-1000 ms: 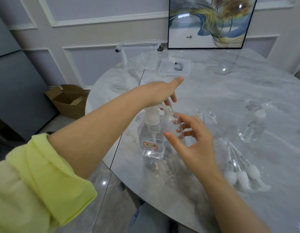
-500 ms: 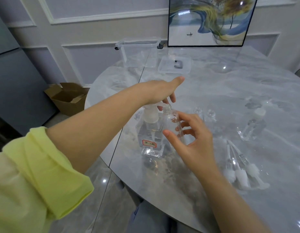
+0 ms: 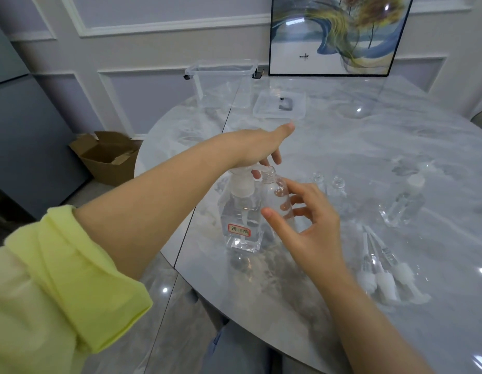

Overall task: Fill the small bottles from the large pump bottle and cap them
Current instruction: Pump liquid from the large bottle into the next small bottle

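Observation:
The large clear pump bottle [image 3: 241, 220], with a red-framed label and white pump head, stands near the table's left edge. My left hand [image 3: 257, 147] rests flat on top of its pump, fingers stretched out. My right hand [image 3: 308, 225] holds a small clear open bottle [image 3: 277, 197] upright, its mouth right under the pump spout. Two more small open bottles [image 3: 328, 186] stand just behind. A capped small bottle [image 3: 405, 202] stands further right. Three white spray caps with tubes [image 3: 380, 271] lie on the table at the right.
The marble table [image 3: 369, 147] carries a clear plastic box [image 3: 223, 82] and its lid [image 3: 279, 106] at the back, below a framed picture [image 3: 337, 36]. An open cardboard box [image 3: 107, 155] sits on the floor to the left.
Both hands keep the same hold. The view has shifted slightly; the small bottle stays under the spout.

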`<state>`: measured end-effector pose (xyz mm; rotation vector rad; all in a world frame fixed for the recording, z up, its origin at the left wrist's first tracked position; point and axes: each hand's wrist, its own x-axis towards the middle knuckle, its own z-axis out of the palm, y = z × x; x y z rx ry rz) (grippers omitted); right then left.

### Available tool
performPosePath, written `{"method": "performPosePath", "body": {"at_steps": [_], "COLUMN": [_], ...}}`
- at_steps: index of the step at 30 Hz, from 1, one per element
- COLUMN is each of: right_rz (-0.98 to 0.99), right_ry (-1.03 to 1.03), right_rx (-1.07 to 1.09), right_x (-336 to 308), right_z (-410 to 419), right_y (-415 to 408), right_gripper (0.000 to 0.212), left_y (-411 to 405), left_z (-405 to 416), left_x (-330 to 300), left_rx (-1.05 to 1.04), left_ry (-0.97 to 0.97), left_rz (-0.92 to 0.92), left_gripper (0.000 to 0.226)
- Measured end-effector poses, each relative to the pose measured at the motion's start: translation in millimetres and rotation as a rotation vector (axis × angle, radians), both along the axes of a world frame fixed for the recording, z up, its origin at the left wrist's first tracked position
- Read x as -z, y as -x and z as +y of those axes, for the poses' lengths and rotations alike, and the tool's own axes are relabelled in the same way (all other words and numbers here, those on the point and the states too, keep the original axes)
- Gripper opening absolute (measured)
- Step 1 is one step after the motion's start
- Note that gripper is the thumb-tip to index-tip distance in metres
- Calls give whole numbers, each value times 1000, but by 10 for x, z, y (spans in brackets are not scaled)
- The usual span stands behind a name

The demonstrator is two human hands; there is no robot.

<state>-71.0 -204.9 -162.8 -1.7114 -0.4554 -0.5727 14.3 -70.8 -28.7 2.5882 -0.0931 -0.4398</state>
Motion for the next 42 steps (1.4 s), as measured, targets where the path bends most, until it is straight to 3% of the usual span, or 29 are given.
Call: {"method": "performPosePath", "body": {"at_steps": [42], "right_rz": [-18], "right_ry": [24], "right_rx": [2], "right_x": [-2], "right_z": [-30], "right_y": [-31], "right_gripper": [49], "left_y": [-53], "left_z": [-19], "left_x": [36], "left_rx": [-25], "left_ry": [26], "left_rz": [-8], "left_gripper": [78]}}
